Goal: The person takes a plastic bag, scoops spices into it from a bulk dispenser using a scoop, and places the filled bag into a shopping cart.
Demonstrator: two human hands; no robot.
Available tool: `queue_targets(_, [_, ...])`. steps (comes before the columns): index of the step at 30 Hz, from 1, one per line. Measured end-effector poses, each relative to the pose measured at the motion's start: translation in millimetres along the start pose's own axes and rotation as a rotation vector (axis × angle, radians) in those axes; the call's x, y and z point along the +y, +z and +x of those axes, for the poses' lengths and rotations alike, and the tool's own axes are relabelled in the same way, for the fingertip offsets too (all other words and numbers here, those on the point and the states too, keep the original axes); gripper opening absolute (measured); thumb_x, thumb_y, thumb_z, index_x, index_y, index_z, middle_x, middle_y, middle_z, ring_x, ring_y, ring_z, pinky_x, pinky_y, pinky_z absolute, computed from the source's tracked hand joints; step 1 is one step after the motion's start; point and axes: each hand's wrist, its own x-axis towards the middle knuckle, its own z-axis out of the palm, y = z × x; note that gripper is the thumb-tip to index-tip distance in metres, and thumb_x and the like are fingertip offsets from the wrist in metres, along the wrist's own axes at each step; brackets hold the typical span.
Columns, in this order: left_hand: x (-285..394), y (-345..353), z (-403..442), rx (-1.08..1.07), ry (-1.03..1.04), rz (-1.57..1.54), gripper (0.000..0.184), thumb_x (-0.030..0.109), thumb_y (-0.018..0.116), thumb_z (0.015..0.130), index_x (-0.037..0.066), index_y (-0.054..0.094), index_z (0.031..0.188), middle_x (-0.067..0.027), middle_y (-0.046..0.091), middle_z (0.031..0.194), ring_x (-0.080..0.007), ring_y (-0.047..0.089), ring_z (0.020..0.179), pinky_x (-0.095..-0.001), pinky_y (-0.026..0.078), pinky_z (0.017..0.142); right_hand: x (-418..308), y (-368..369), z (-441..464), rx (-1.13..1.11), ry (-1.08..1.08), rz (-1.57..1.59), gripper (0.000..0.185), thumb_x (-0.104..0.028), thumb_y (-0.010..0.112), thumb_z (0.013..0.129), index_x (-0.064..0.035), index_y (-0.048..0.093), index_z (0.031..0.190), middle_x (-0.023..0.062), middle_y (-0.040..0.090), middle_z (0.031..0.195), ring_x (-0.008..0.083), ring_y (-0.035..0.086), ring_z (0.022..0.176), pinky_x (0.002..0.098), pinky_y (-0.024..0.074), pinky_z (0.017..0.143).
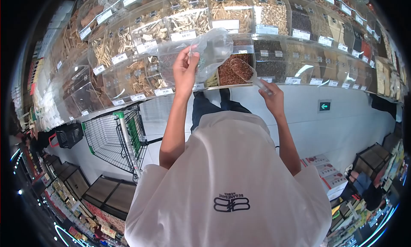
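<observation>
A clear plastic bag (pixel 216 43) hangs spread above the front bins, and my left hand (pixel 186 69) pinches its edge. My right hand (pixel 272 97) grips the handle of a clear scoop (pixel 257 80). The scoop's bowl holds reddish-brown dried pieces (pixel 241 69) and is over a bin of the same reddish-brown goods (pixel 227 75). The bag lies to the left of the scoop's bowl and partly covers the bins behind it. Whether anything is inside the bag is hard to make out.
Tiered clear bins with price tags (pixel 183 35) stretch across the front. A green-trimmed shopping cart (pixel 113 137) stands at the left, near a black basket (pixel 68 135). Stacked boxes (pixel 327 176) are at the right. Another person (pixel 364 185) is at the far lower right.
</observation>
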Motion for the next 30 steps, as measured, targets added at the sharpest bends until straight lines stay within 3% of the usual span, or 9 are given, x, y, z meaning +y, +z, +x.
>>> queue_targets(4, [1.2, 3.1, -1.0, -0.003, 0.014, -0.018, 0.031, 0.016, 0.064, 0.096, 0.006, 0.062, 0.126, 0.0085, 0.053, 0.078, -0.0002, 0.037, 0.062, -0.0196, 0.029, 0.053, -55.0, -44.0, 9.3, -0.028, -0.088, -0.103, 0.043, 0.0, 0.075, 0.077, -0.0112, 0.07, 0.118, 0.0115, 0.061, 0.081, 0.0259, 0.057, 0.068, 0.0329, 0.0479, 0.067])
queue_targets(9, [-0.8, 5.5, -3.4, -0.017, -0.007, -0.052, 0.034, 0.015, 0.064, 0.096, 0.005, 0.06, 0.129, 0.0083, 0.051, 0.078, -0.0006, 0.037, 0.062, -0.0192, 0.031, 0.054, -121.8, -69.7, 42.7, -0.096, -0.163, -0.297, 0.041, -0.002, 0.074, 0.077, -0.0094, 0.07, 0.118, 0.0159, 0.066, 0.088, 0.0349, 0.062, 0.074, 0.0392, 0.0499, 0.07])
queue_targets(12, [-6.6, 7.3, -3.8, -0.023, 0.01, -0.1, 0.036, 0.014, 0.064, 0.096, 0.005, 0.059, 0.13, 0.0088, 0.045, 0.076, -0.0009, 0.037, 0.063, -0.0191, 0.033, 0.054, -135.3, -39.9, 73.4, -0.097, -0.365, -0.539, 0.04, -0.001, 0.069, 0.079, -0.0086, 0.07, 0.118, 0.0112, 0.062, 0.085, 0.0285, 0.064, 0.073, 0.0355, 0.0514, 0.067])
queue_targets(15, [-3.6, 10.8, -4.7, -0.006, 0.012, -0.129, 0.037, 0.013, 0.063, 0.096, 0.004, 0.057, 0.132, 0.0085, 0.045, 0.076, -0.0009, 0.039, 0.064, -0.019, 0.035, 0.055, -173.4, 11.0, 88.3, -0.193, -0.544, -0.762, 0.032, -0.002, 0.062, 0.081, -0.0092, 0.07, 0.111, 0.0147, 0.063, 0.095, 0.0338, 0.068, 0.078, 0.0407, 0.0552, 0.065])
queue_targets(18, [0.8, 9.2, -6.1, 0.012, 0.021, -0.158, 0.037, 0.013, 0.062, 0.096, 0.003, 0.057, 0.131, 0.008, 0.047, 0.076, -0.0008, 0.04, 0.064, -0.0187, 0.035, 0.056, -181.9, 24.9, 96.1, -0.145, -0.659, -0.812, 0.031, -0.001, 0.06, 0.081, -0.01, 0.07, 0.108, 0.0139, 0.062, 0.095, 0.0324, 0.068, 0.075, 0.0401, 0.0554, 0.061])
queue_targets(21, [1.9, 5.2, -7.0, 0.019, 0.012, -0.166, 0.037, 0.012, 0.063, 0.096, 0.002, 0.057, 0.13, 0.0075, 0.047, 0.076, -0.0008, 0.041, 0.064, -0.0192, 0.036, 0.056, -188.9, -11.2, 95.4, -0.113, -0.543, -0.739, 0.035, 0.0, 0.064, 0.08, -0.0106, 0.07, 0.112, 0.0129, 0.063, 0.091, 0.0321, 0.067, 0.076, 0.0408, 0.0538, 0.064])
queue_targets(26, [-4.0, -5.1, -6.7, 0.034, -0.014, -0.137, 0.037, 0.014, 0.064, 0.095, 0.004, 0.058, 0.13, 0.0078, 0.043, 0.074, -0.0009, 0.04, 0.063, -0.0193, 0.035, 0.055, -161.9, -69.0, 63.1, -0.221, -0.172, -0.58, 0.04, -0.004, 0.071, 0.079, -0.0119, 0.07, 0.118, 0.0149, 0.064, 0.092, 0.0355, 0.064, 0.079, 0.0426, 0.0501, 0.072])
queue_targets(30, [-1.2, -8.7, -4.0, 0.014, -0.052, -0.103, 0.038, 0.016, 0.065, 0.095, 0.007, 0.058, 0.131, 0.008, 0.044, 0.074, -0.0005, 0.038, 0.062, -0.0188, 0.033, 0.053, -88.8, -44.2, 38.1, -0.269, -0.147, -0.652, 0.04, -0.005, 0.073, 0.077, -0.0107, 0.07, 0.116, 0.0168, 0.065, 0.096, 0.0365, 0.065, 0.086, 0.0439, 0.0512, 0.076])
